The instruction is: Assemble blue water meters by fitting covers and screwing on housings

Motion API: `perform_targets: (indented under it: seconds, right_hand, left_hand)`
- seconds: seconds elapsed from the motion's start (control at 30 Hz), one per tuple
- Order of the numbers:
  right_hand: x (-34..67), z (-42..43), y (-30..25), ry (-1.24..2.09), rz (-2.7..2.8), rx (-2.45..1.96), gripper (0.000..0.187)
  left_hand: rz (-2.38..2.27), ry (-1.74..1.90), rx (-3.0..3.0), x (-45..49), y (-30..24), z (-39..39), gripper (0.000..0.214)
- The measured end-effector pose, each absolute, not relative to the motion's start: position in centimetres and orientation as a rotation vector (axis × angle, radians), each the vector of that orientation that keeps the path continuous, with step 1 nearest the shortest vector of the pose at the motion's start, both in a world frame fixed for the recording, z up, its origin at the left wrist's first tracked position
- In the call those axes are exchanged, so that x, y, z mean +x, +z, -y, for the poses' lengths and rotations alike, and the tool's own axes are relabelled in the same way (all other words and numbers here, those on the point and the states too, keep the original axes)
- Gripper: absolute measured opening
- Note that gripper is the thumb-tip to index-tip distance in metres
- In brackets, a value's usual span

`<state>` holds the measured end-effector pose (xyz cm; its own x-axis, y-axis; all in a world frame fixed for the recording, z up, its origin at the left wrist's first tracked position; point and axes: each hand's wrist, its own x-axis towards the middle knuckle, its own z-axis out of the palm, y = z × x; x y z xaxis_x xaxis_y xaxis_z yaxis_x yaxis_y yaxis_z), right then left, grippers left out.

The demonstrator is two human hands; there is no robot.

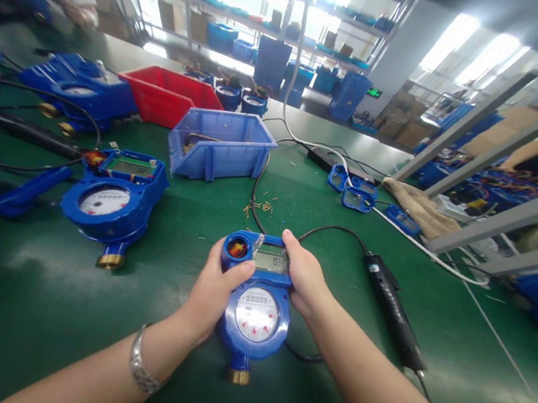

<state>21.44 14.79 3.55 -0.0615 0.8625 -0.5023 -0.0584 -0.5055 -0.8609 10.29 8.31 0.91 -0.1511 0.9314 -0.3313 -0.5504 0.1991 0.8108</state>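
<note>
A blue water meter point(253, 337) with a round dial, a small display and a brass end lies before me on the green bench. My left hand point(215, 288) grips its left side, thumb over the edge by the display. Round the upper right corner close the fingers of my right hand point(306, 274). To the right rests a black electric screwdriver point(392, 307) with a cord. A second blue water meter point(111, 205), its display uncovered, stands to the left. Just beyond my hands several small brass screws point(260, 208) are scattered.
A blue bin point(228, 155) and a red bin point(173, 96) stand farther back. More blue meters point(81, 89) sit at left. Blue frames point(358, 198) lie by a white cable point(409, 244). Metal bars point(526, 206) border the right. Another person's hand point(79, 15) shows at upper left.
</note>
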Motion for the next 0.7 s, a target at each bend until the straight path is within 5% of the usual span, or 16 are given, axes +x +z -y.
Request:
perform_targets:
  seconds: [0.2,0.33,0.53,0.7]
  right_hand:
    - [22.9,-13.5,6.4,1.685,1.166,-1.287,0.039]
    - [25.4,-11.5,9.0,1.458,1.876,-1.06,0.081]
    - [26.3,-7.9,6.2,0.654,2.467,-0.87,0.084]
    - [26.1,-6.6,2.4,0.366,2.46,-0.751,0.087]
  left_hand:
    - [-0.951,1.267,0.701,7.1,3.6,-8.4,0.07]
    - [-1.146,1.293,1.33,4.3,5.1,-7.0,0.105]
    - [-1.238,1.186,2.251,2.5,1.3,-5.8,0.067]
    - [-1.336,1.165,2.312,2.0,-1.7,-5.9,0.051]
